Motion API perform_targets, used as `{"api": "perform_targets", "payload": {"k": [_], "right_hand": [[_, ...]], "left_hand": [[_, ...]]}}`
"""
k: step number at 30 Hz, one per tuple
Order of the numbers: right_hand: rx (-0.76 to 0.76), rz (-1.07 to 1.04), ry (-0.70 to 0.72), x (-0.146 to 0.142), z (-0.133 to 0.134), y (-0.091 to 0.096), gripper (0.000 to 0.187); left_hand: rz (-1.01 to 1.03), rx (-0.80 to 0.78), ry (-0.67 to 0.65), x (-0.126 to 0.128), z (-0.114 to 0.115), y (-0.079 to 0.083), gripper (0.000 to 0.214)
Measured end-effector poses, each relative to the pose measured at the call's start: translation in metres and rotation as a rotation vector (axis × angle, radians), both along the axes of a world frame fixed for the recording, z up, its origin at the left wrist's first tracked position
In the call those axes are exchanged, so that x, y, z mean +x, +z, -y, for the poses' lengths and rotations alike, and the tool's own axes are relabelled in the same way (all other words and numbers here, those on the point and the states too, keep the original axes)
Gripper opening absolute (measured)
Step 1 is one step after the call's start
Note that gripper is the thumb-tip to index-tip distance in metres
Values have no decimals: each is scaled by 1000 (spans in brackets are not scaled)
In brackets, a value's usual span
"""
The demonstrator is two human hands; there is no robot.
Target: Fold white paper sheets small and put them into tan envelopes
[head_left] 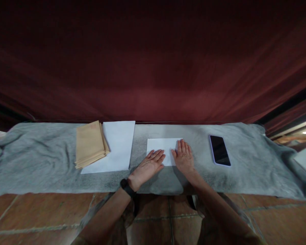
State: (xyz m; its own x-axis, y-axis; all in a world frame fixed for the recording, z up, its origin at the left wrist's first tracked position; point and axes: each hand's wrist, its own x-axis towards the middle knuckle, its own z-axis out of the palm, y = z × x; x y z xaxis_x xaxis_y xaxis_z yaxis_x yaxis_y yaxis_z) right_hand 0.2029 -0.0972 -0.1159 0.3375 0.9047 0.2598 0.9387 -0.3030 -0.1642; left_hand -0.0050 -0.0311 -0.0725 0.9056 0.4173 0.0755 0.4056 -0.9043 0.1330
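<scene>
A small white sheet of paper (161,143), which looks folded, lies on the grey cloth in front of me. My left hand (151,165) rests on its lower left part, fingers stretched out and pointing right. On its right end lies my right hand (184,158), flat, with the fingers pointing away from me and covering the right edge. Neither hand grips anything. The paper's lower left corner is hidden beneath my left hand and wrist.
Several brown envelopes (89,143) lie stacked at the left, partly over larger white paper (119,146). To the right is a phone (220,150) in a lilac case. The grey cloth (46,156) covers a narrow surface against a dark red wall (153,78). Below are floor tiles (40,211).
</scene>
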Motion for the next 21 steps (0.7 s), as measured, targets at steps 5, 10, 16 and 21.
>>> {"api": "perform_targets", "payload": {"k": [5,10,16,21], "right_hand": [[2,10,-5,-1,1,1,65],[-24,9,-5,0,1,3,65],[23,-41,-3,-6,-3,5,63],[19,-156,176,-26,-18,8,56]], "left_hand": [[-60,0,-8,2,2,4,43],[-70,-30,1,0,1,10,44],[18,-82,68,5,-1,10,44],[46,-19,230,31,0,-5,51]]}}
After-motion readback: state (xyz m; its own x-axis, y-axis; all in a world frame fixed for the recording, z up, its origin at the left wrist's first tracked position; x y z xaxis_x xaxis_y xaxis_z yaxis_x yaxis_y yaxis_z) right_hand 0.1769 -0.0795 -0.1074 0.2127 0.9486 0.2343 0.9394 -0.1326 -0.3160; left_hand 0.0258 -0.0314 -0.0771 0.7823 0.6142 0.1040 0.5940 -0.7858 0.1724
